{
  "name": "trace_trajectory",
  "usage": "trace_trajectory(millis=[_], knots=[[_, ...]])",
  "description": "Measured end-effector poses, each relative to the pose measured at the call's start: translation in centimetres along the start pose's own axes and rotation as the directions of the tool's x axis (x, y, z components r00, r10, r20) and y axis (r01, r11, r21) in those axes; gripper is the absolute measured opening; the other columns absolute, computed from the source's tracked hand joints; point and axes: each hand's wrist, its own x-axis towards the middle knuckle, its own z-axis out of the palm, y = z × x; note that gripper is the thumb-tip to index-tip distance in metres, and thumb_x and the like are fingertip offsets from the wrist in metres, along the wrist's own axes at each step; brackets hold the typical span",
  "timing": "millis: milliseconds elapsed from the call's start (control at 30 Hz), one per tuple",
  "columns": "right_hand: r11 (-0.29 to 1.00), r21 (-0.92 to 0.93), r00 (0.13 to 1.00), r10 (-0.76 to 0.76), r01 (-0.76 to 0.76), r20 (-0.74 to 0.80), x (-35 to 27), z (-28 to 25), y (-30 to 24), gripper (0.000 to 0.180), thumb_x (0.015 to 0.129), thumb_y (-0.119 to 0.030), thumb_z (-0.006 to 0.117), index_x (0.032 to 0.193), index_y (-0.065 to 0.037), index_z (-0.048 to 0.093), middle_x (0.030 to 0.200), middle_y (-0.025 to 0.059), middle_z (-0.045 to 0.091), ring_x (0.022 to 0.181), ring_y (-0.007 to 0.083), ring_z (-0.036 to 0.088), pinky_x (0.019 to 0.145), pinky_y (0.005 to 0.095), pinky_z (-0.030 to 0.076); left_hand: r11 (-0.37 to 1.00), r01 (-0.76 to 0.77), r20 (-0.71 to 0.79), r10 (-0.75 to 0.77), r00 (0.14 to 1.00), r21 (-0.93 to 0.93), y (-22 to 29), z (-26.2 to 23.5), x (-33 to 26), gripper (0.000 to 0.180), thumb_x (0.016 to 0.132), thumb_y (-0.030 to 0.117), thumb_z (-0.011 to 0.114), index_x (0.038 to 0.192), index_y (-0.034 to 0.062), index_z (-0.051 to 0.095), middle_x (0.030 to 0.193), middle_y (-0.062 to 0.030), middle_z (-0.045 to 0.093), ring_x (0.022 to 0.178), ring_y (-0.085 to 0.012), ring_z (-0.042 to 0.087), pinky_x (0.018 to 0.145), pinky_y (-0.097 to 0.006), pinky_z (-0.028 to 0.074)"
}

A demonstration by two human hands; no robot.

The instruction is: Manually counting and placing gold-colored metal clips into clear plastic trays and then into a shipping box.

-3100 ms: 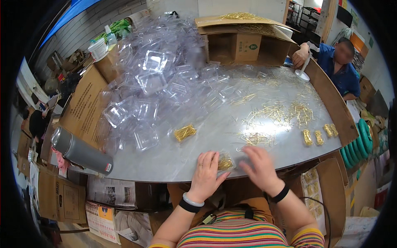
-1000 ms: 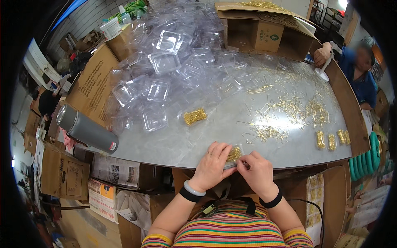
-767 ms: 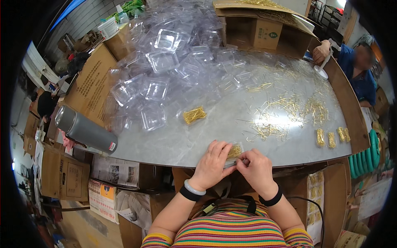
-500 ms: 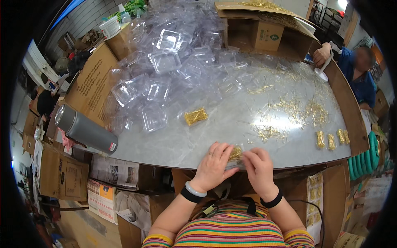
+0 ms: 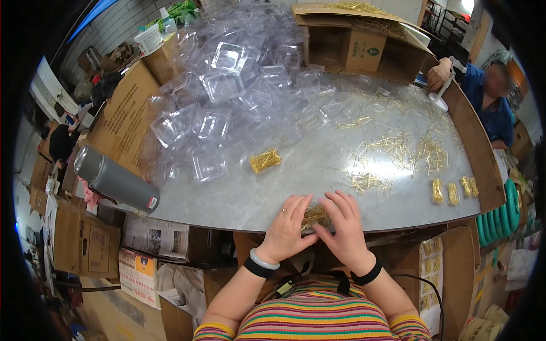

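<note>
At the table's near edge, a bundle of gold wire hooks [image 5: 314,217] lies between my two hands, with a glint of clear plastic along its lower side. My left hand [image 5: 287,228] is closed round its left end, fingers together on top. From the right, my right hand [image 5: 343,230] grips the other end, its thumb on the near side and fingers curved over the far side. Farther left on the table rests a filled bundle of gold hooks [image 5: 265,161]. Loose gold hooks [image 5: 369,183] are scattered to the right of my hands.
Clear plastic boxes [image 5: 222,85] are heaped at the back left. A grey flask [image 5: 116,181] leans at the left edge. Several small gold bundles [image 5: 453,193] stand at right, beside a cardboard wall [image 5: 476,142]. An open carton [image 5: 364,48] is behind; another person's hand [image 5: 439,75] is at far right.
My right hand has opened from a pinch at the bundle's right end to a wider hold round it. More of the gold hooks shows between my hands, which shifted slightly left.
</note>
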Motion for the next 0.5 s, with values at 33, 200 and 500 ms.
trace_trajectory(millis=[33,200,500], knots=[[0.999,0.032,1.0,0.017,-0.017,-0.003,0.2,0.4,0.4,0.051,0.08,-0.015,0.077,0.125,-0.005,0.057,0.128,0.0152,0.057,0.126,0.0398,0.048,0.108,0.053,0.035,1.0,-0.001,0.005,0.001,1.0,-0.002,0.0,0.0,0.1,0.087,0.073,0.019,0.081,0.145,-0.0009,0.037,0.135,-0.0206,0.049,0.127,-0.0411,0.048,0.106,-0.046,0.044],[0.989,0.07,0.992,0.127,-0.127,-0.001,1.0,2.0,1.0,0.043,0.073,-0.01,0.079,0.112,-0.005,0.061,0.119,0.0134,0.057,0.112,0.037,0.053,0.097,0.0481,0.042,1.0,-0.011,0.046,0.012,0.999,-0.027,0.4,-0.5,0.6,0.09,0.073,0.017,0.081,0.147,-0.001,0.034,0.136,-0.0226,0.048,0.128,-0.041,0.048,0.106,-0.047,0.044],[0.999,0.021,0.982,-0.049,0.045,0.182,-0.9,1.0,-0.4,0.058,0.093,-0.015,0.064,0.144,0.0,0.042,0.148,0.0196,0.044,0.14,0.0431,0.038,0.118,0.0516,0.027,0.999,0.018,0.083,-0.022,0.996,0.048,0.1,0.1,-0.1,0.093,0.073,0.014,0.081,0.149,-0.0017,0.03,0.14,-0.0234,0.045,0.131,-0.0409,0.046,0.109,-0.045,0.042]])
